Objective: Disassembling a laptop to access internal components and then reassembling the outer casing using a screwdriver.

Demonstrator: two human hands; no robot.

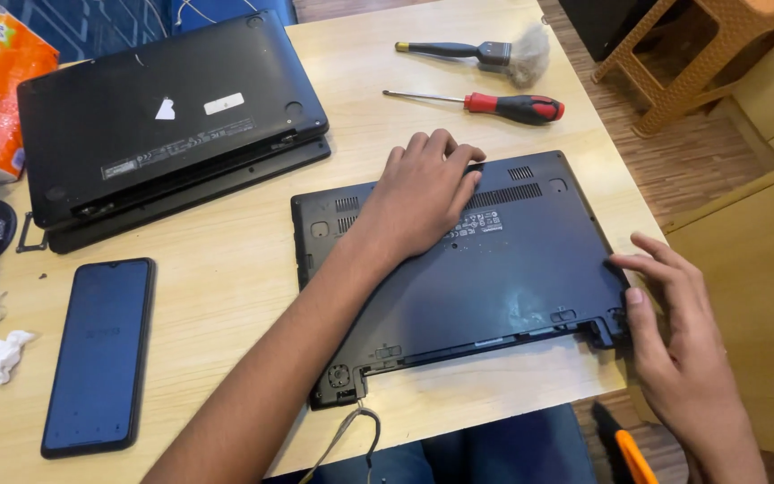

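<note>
Hands on an upturned black laptop [485, 269] lying on the wooden desk [226, 287]. Left hand [423, 193] rests flat on the base, fingers [445, 148] spread and released, reaching the vent-side edge. Right hand [674, 332] touches the near right corner, fingers [651, 264] loosely extended, grasping nothing. Beyond the left fingers lie a red-handled screwdriver [485, 105] and a brush [485, 52]; well left of them, a second laptop [167, 116] and a phone [100, 354].
</note>
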